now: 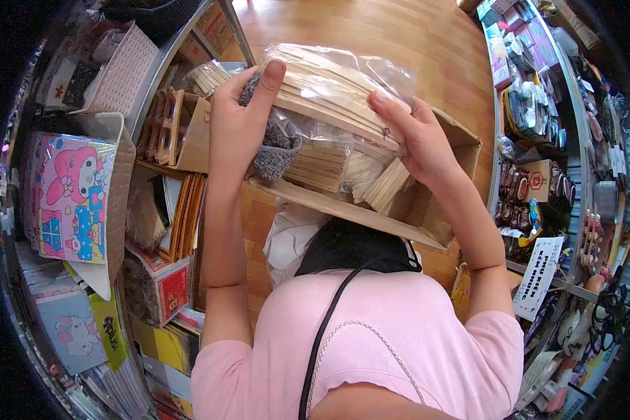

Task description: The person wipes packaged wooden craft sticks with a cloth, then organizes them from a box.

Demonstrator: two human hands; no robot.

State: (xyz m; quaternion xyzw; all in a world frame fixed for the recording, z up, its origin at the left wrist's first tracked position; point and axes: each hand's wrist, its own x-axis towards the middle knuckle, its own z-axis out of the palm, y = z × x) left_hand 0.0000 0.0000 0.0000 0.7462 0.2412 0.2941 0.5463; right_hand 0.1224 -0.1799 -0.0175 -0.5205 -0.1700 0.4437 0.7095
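Observation:
A clear plastic bag of flat wooden sticks (329, 94) is held up in front of me, slanting down to the right. My left hand (239, 122) grips its left end, thumb up on the front and fingers behind. Grey knitted fabric (276, 152) shows at that hand's palm and hangs below it. My right hand (421, 140) is closed on the bag's right end, the thumb pressing near a dark handwritten mark. Under the bag stands an open cardboard box (343, 206), with more bagged wooden sticks (381, 185) inside.
Shelving at left holds a pink cartoon-print pack (77, 196), a white perforated basket (112, 70) and wooden frames (189, 210). On the right, a metal shelf (500, 140) is crowded with packaged goods. Wooden floor (371, 24) lies beyond the box.

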